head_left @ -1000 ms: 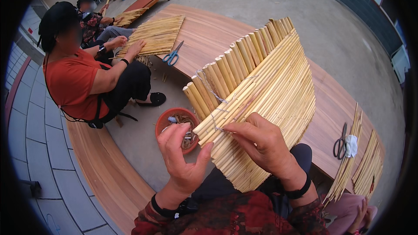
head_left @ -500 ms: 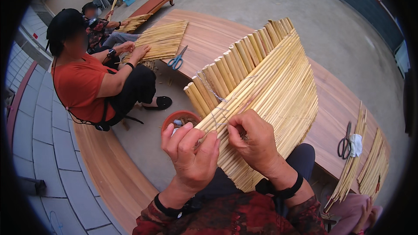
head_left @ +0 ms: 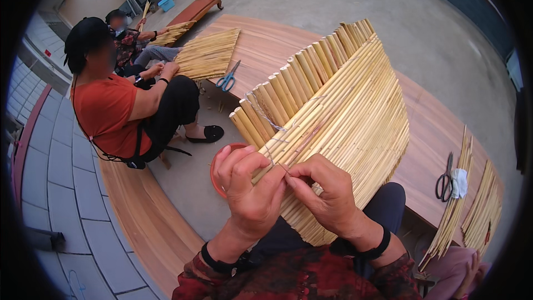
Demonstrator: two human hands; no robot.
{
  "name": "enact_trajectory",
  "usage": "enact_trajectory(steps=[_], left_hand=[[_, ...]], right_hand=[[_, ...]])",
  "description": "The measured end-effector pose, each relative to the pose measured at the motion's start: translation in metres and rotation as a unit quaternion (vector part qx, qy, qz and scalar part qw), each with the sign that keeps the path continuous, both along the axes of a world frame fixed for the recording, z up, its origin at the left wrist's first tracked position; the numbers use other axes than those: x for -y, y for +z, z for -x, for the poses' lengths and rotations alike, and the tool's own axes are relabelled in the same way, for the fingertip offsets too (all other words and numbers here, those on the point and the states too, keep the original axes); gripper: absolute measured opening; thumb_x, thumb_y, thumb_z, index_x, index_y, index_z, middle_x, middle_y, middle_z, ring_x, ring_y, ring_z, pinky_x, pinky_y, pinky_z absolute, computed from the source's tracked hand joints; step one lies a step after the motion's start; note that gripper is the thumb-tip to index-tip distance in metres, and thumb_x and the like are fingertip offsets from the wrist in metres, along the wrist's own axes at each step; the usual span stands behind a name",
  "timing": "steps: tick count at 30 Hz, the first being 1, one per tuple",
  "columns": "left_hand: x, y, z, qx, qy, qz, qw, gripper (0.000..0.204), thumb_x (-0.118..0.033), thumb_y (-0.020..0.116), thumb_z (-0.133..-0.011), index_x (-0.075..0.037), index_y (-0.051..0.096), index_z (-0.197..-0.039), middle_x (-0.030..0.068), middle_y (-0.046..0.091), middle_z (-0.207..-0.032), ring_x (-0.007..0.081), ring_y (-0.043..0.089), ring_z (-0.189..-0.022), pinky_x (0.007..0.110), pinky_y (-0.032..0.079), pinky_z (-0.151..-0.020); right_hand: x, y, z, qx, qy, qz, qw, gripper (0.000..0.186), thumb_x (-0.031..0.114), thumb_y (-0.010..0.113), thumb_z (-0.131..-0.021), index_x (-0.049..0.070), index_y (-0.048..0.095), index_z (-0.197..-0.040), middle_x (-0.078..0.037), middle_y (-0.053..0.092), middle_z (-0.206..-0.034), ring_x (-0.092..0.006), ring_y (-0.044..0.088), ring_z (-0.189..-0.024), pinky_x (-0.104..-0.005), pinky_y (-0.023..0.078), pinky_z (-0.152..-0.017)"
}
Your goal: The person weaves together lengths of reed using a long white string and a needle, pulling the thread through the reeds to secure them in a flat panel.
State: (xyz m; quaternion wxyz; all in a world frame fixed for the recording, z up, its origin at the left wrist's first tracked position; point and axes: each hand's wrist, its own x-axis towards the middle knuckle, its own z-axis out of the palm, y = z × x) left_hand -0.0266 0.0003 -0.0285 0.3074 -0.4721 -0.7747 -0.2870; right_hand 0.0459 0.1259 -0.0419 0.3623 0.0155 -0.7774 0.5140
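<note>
A mat of straw-coloured reed stalks (head_left: 355,116) slants across my lap and the table edge. Along its upper left side stands a row of thicker, short-cut stalks (head_left: 300,80). Thin whitish twine (head_left: 279,128) loops round the stalks near the mat's left corner. My left hand (head_left: 247,191) is closed round the stalk ends at that corner, its thumb close to the twine. Beside it, my right hand (head_left: 327,194) pinches a thin strand of twine between thumb and forefinger, just above the mat. The fingers partly hide the strand between the hands.
On the wooden table (head_left: 427,114) lie black-handled scissors (head_left: 444,180), a white cloth (head_left: 458,183) and loose reeds (head_left: 480,205). Blue-handled scissors (head_left: 227,80) rest beside another mat (head_left: 208,53), near a co-worker in orange (head_left: 108,114). A red basin (head_left: 217,176) stands below my left hand.
My right hand has moved slightly down and left, closer to my left hand, still pinching the twine. My left fingers have curled in more. The orange-clad co-worker's hands have drawn back from their mat.
</note>
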Motion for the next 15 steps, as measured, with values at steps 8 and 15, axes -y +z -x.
enact_trajectory(steps=[8,15], left_hand=[[0.018,-0.006,-0.008,-0.07,0.012,0.03,0.997,0.017,-0.006,0.068,-0.07,-0.012,0.064,-0.085,0.0012,0.058,-0.093,0.0242,0.048,-0.106,0.051,0.031,-0.098],[0.024,-0.006,-0.01,-0.067,-0.011,0.046,0.997,0.019,-0.006,0.067,-0.074,-0.011,0.06,-0.091,0.0007,0.064,-0.097,0.0268,0.051,-0.107,0.054,0.026,-0.101]], right_hand=[[-0.018,0.006,-0.004,0.036,-0.073,-0.113,0.99,0.02,0.008,0.072,-0.07,0.013,0.066,-0.089,-0.004,0.045,-0.065,-0.021,0.052,-0.059,-0.0311,0.044,-0.049],[-0.012,0.006,-0.003,0.056,-0.058,-0.185,0.979,0.026,0.005,0.072,-0.071,0.012,0.066,-0.096,-0.004,0.05,-0.065,-0.0222,0.052,-0.06,-0.032,0.042,-0.05]])
